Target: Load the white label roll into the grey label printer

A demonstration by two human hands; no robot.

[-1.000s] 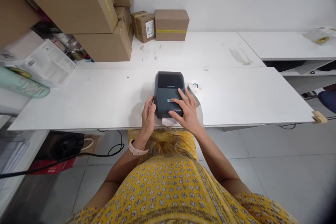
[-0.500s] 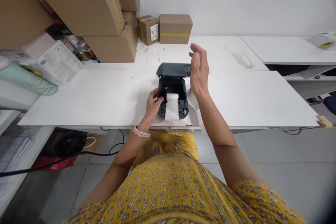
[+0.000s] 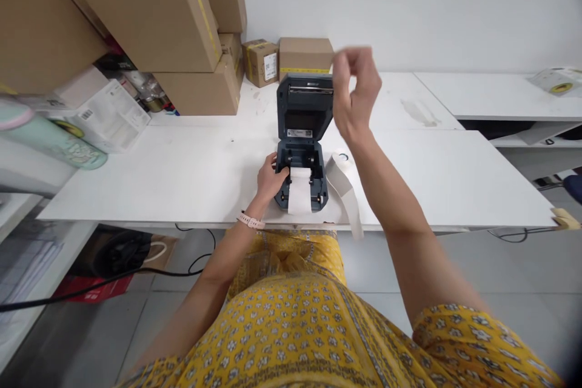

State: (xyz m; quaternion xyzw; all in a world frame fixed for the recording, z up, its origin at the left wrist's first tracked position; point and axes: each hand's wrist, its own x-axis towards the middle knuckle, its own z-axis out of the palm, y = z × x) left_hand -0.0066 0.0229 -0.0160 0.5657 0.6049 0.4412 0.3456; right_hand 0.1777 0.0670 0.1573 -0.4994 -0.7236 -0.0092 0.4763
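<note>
A dark blue-grey label printer [image 3: 279,185] stands at the table's front edge, its lid [image 3: 305,110] raised with the inner side facing me. A small white label roll [image 3: 300,173] sits inside, and its strip [image 3: 299,197] runs out over the front. My left hand [image 3: 271,176] grips the printer's left wall, thumb over the rim. My right hand [image 3: 357,88] is closed at the lid's upper right edge; its fingertips are partly hidden. Right of the printer lies another label roll [image 3: 341,160], its loose strip [image 3: 350,203] hanging over the table edge.
Cardboard boxes [image 3: 150,24] are stacked at the back left; two smaller boxes [image 3: 305,53] stand against the wall. A mint bottle [image 3: 54,136] and a white carton [image 3: 107,115] lie at the left. A black cable [image 3: 150,265] runs below the white table [image 3: 182,176].
The lid has swung up and back, so its inner side now shows. My right hand has risen with it. The roll beside the printer has come into view. My left hand stays on the printer.
</note>
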